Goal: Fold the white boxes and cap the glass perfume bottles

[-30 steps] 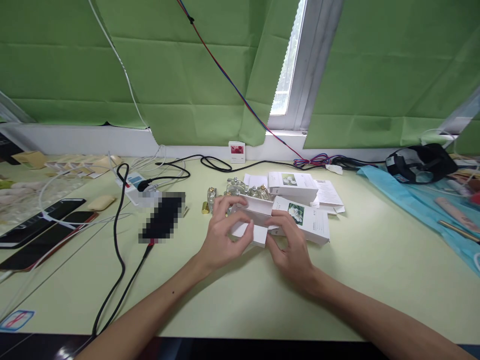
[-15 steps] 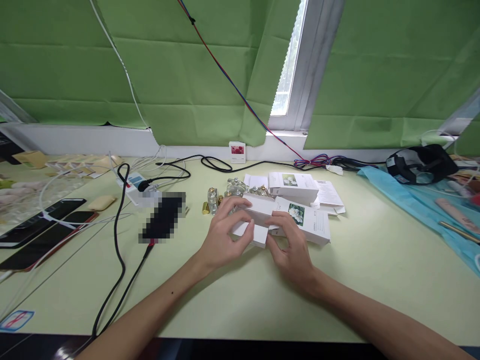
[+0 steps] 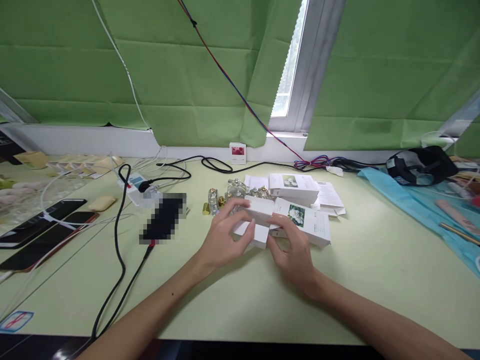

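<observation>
Between my two hands is a small white carton [image 3: 259, 235], its folded panels standing partly apart. My left hand [image 3: 229, 232] grips its left side, thumb on the near face and fingers over the top. On the right end, my right hand [image 3: 291, 250] pinches the carton between thumb and fingers. Just beyond, a white box with a flower picture [image 3: 307, 222] lies flat, close to my right fingers. Several small glass bottles with gold necks [image 3: 236, 189] stand behind my left hand, and a gold cap [image 3: 206, 208] lies beside them.
Another flower-printed box [image 3: 292, 186] and a printed paper [image 3: 330, 196] lie farther back. Phones [image 3: 45, 225], a power strip [image 3: 137, 190] and black cables [image 3: 119, 250] occupy the left. A blue cloth [image 3: 416, 205] and a black headset [image 3: 420, 165] are at right.
Hardly anything differs. Both hands keep their hold on the white carton, with only a tiny shift of the fingers and of the view.
</observation>
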{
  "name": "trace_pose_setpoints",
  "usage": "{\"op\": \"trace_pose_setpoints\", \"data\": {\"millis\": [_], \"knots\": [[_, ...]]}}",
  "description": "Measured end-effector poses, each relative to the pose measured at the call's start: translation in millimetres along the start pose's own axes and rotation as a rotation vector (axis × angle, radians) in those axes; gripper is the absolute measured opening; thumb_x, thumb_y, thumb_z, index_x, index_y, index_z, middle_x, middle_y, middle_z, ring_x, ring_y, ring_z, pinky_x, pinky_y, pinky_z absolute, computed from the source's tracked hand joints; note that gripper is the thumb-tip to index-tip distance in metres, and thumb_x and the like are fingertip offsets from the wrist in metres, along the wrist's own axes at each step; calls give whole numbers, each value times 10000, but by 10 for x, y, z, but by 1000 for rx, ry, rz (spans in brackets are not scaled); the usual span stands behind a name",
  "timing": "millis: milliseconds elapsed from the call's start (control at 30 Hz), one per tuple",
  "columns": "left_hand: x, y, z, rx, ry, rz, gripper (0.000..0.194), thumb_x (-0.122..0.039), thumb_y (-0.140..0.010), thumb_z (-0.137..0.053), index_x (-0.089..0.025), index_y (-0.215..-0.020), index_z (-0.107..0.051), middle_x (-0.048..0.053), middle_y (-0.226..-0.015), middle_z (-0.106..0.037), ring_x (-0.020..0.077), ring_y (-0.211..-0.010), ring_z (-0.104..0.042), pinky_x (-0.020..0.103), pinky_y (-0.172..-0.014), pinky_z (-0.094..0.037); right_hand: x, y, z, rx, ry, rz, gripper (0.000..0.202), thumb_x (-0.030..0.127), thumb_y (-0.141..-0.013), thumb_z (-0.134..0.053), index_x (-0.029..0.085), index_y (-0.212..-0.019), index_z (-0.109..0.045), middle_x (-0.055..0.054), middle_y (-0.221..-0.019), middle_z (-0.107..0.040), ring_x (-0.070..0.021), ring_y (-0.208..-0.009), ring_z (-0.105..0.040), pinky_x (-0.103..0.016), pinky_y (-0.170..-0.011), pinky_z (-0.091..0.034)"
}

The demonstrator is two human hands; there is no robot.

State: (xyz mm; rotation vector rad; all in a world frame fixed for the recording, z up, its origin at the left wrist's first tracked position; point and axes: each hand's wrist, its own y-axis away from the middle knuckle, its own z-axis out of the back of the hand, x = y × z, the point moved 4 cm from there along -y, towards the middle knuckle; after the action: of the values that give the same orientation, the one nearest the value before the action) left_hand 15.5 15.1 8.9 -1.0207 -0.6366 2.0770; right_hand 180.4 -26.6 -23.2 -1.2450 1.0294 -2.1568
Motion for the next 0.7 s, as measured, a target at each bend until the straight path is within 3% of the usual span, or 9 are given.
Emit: {"op": "trace_pose_setpoints", "data": {"millis": [567, 700], "knots": [[39, -13, 19, -24, -60, 48, 135, -251, -924, -628, -190, -831, -704, 87, -1159, -659, 221, -1063, -702, 337, -863, -556, -7, -3, 17, -59, 55, 3, 224, 88, -917, -562, 215, -1084, -640, -53, -976, -757, -208, -939, -742, -310, -797, -603], [54, -15, 23, -44, -69, 62, 135, -271, -916, -643, -198, -826, -712, 84, -1188, -688, 238, -1098, -705, 374, -923, -562, -10, 6, 30, -63, 65, 13, 221, 100, -919, -576, 214, -1090, -660, -56, -974, -772, -215, -926, -755, -322, -795, -615]]}}
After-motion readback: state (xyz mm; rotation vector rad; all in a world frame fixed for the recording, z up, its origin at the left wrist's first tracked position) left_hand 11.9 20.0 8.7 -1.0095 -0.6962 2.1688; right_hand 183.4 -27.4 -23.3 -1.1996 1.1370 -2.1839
